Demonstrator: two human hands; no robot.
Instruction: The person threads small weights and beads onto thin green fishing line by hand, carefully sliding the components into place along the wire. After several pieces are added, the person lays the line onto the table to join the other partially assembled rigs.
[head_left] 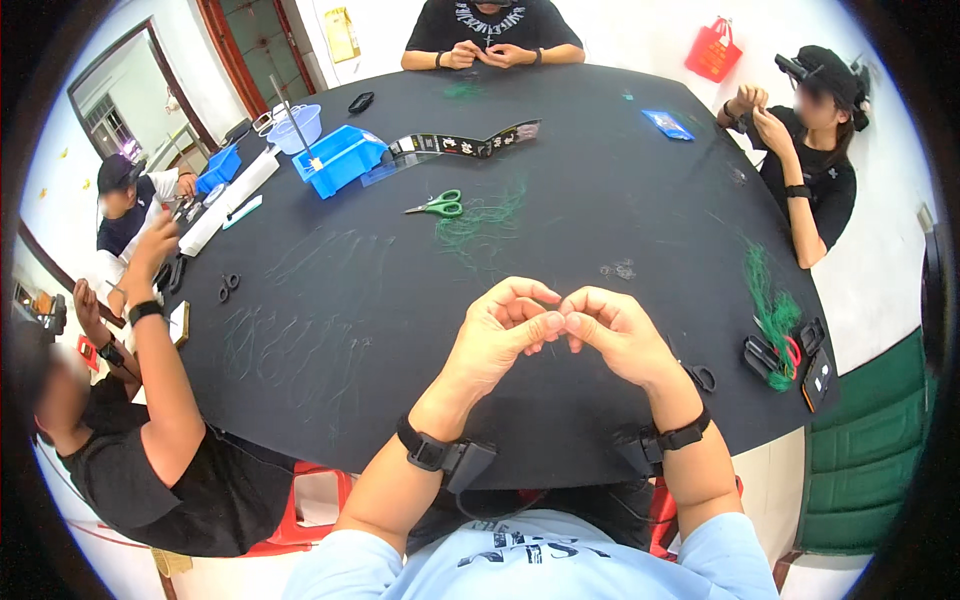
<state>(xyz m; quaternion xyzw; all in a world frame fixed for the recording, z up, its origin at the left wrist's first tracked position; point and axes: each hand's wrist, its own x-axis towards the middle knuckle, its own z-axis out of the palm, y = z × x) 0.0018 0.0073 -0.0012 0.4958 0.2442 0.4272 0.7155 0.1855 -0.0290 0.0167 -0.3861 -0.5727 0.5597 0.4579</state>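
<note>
Above the near side of the black table [560, 420], my left hand [505, 325] and my right hand [612, 328] meet, thumb tips almost touching. Each hand is closed in a pinch. Whatever lies between the fingers is too fine to make out. Beyond them sits a little heap of small, clear, coiled bits [619, 270]. Green-handled scissors [446, 204] lie farther off beside a loose tangle of green thread [482, 232]. Close to my right wrist are black-handled scissors [703, 377], partly hidden by the arm.
Thin pale strands [290, 345] spread over the table's left part, near small dark scissors [229, 287]. Blue bin [340, 162] and lilac basket [297, 128] stand far left. Green thread bundle [768, 300] lies right, beside a phone [817, 382]. Several people sit around the table.
</note>
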